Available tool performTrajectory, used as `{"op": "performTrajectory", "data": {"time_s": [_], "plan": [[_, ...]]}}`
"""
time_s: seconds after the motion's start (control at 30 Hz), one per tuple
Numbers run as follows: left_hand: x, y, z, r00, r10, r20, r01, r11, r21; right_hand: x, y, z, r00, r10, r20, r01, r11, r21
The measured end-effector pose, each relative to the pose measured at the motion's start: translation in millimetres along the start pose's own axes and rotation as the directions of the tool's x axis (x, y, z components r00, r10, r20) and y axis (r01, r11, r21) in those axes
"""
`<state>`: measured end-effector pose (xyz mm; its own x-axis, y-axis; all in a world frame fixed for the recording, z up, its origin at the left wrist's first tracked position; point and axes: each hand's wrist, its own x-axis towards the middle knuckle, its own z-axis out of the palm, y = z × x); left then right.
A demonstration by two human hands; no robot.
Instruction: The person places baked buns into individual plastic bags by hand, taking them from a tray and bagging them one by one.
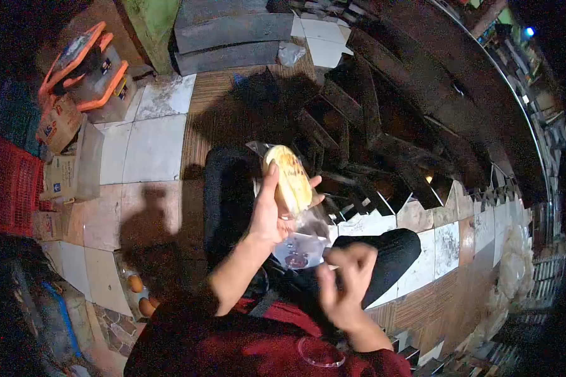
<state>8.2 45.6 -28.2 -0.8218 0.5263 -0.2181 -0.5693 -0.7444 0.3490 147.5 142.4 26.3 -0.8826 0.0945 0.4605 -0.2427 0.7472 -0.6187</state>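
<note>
My left hand [271, 210] is closed around an oval, pale yellow bread-like piece [289, 179], held upright above my lap. Brown marks show on its upper side, and clear plastic wrapping [253, 148] sticks out around it. Just below, over my lap, hangs or lies a printed clear plastic packet [299, 251]; whether it belongs to the same wrapping cannot be made out. Close to that packet's right edge is my right hand [349, 286], its fingers curled and smeared by motion. A small white bit shows by its fingertips, too blurred to name.
Dark metal trays or moulds [383, 107] stand stacked ahead and to the right. Orange-rimmed plastic boxes [100, 81], cardboard [61, 176] and a red crate [12, 182] line the left. Several eggs [135, 284] sit low at left on the tiled floor [151, 207].
</note>
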Motion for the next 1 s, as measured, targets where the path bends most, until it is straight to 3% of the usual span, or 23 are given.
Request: {"op": "performTrajectory", "data": {"time_s": [0.03, 0.07, 0.17, 0.2, 0.27, 0.33, 0.37, 0.4, 0.43, 0.47, 0.5, 0.57, 0.6, 0.63, 0.67, 0.7, 0.73, 0.8, 0.83, 0.9, 0.93, 0.97, 1.0], "plan": [[-5.9, 2.1, 7.4, 0.994, 0.070, 0.081, -0.074, 0.996, 0.047, 20.3, 1.0, -1.7, 0.977, 0.198, -0.082, -0.198, 0.980, 0.002], [-8.7, 1.5, 17.3, 0.989, 0.133, 0.070, -0.138, 0.987, 0.078, 24.4, 17.1, 0.1, 0.974, 0.205, 0.095, -0.215, 0.970, 0.115], [-5.8, -0.5, 19.3, 0.975, 0.218, 0.051, -0.223, 0.968, 0.115, 4.6, 35.3, 18.6, 0.774, 0.475, 0.420, -0.633, 0.544, 0.551], [-4.0, 3.6, 16.3, 0.986, 0.163, 0.041, -0.163, 0.987, 0.012, 7.0, 35.3, 19.8, 0.777, 0.468, 0.421, -0.629, 0.549, 0.550], [-5.1, 7.0, 13.6, 0.989, 0.143, 0.040, -0.143, 0.990, -0.014, 9.4, 35.5, 21.0, 0.988, 0.091, 0.124, -0.118, 0.967, 0.226], [-5.0, 5.1, 17.8, 0.988, 0.150, -0.023, -0.151, 0.986, -0.071, 6.1, 32.6, 22.3, 0.931, 0.216, 0.293, -0.236, 0.971, 0.033], [-2.3, 2.9, 16.7, 0.989, 0.149, -0.020, -0.150, 0.986, -0.072, 4.9, 31.6, 22.1, 0.833, 0.354, 0.424, -0.306, 0.935, -0.178], [2.3, 0.2, 12.4, 0.983, 0.168, -0.067, -0.170, 0.985, -0.024, 1.4, 31.4, 21.5, 0.713, 0.271, 0.646, -0.280, 0.956, -0.092], [5.7, -0.8, 8.8, 0.974, 0.193, -0.117, -0.191, 0.981, 0.025, 2.9, 20.1, 13.9, 0.477, -0.166, 0.863, -0.113, 0.962, 0.248], [12.2, 6.4, 4.7, 0.949, 0.247, -0.198, -0.243, 0.969, 0.044, -20.5, 16.5, 12.9, 0.024, -0.432, 0.902, -0.591, 0.721, 0.361], [20.6, 19.5, -1.3, 0.937, 0.268, -0.223, -0.282, 0.959, -0.034, -52.2, 15.8, 23.2, 0.003, -0.673, 0.740, -0.380, 0.684, 0.623], [19.4, 32.6, -1.0, 0.916, 0.314, -0.248, -0.330, 0.944, -0.025, 17.8, -1.1, -17.3, -0.125, -0.034, 0.992, -0.374, 0.927, -0.016], [13.8, 26.9, -5.9, 0.945, 0.202, -0.258, -0.227, 0.971, -0.071, 17.7, 16.7, -22.7, 0.490, 0.076, 0.868, -0.291, 0.953, 0.080], [8.3, 11.8, -25.5, 0.996, -0.089, 0.015, 0.090, 0.967, -0.237, 17.4, 37.2, -20.1, 0.917, 0.109, 0.384, -0.160, 0.982, 0.104], [-19.0, -6.0, -17.0, 0.931, -0.357, 0.082, 0.364, 0.925, -0.109, 26.1, 49.4, -13.7, 0.980, 0.105, 0.167, -0.135, 0.975, 0.177], [-46.3, -23.9, -8.6, 0.774, -0.615, 0.147, 0.611, 0.788, 0.081, 36.2, 62.0, -8.2, 0.993, 0.102, -0.062, -0.084, 0.967, 0.241], [-73.5, -41.7, -0.1, 0.566, -0.801, 0.194, 0.753, 0.599, 0.273, 31.8, 77.0, -6.9, 0.933, 0.354, 0.062, -0.325, 0.758, 0.566], [-97.1, -3.8, 48.0, 0.182, -0.751, 0.635, 0.441, 0.639, 0.630, 17.0, 90.6, 2.4, 0.762, 0.551, 0.342, -0.511, 0.186, 0.839], [-102.7, 12.9, 44.5, 0.161, -0.692, 0.704, 0.341, 0.708, 0.618, 10.0, 90.0, 18.1, 0.747, 0.433, 0.505, -0.493, -0.150, 0.857], [-104.6, 50.3, 23.6, 0.380, -0.526, 0.761, 0.074, 0.838, 0.541, -14.4, 92.0, 58.2, 0.603, 0.376, 0.704, -0.723, -0.118, 0.681], [-108.6, 63.5, 4.8, 0.610, -0.373, 0.699, -0.116, 0.831, 0.544, -25.4, 87.9, 75.9, 0.606, 0.327, 0.725, -0.778, 0.057, 0.625], [-110.4, 69.8, -15.4, 0.843, -0.113, 0.526, -0.289, 0.731, 0.619, -42.9, 92.3, 106.1, 0.619, 0.400, 0.676, -0.767, 0.494, 0.409], [-107.0, 65.9, -38.7, 0.937, 0.250, 0.244, -0.345, 0.552, 0.759, -32.7, 65.2, 108.7, 0.600, 0.424, 0.678, -0.769, 0.540, 0.343]]}}
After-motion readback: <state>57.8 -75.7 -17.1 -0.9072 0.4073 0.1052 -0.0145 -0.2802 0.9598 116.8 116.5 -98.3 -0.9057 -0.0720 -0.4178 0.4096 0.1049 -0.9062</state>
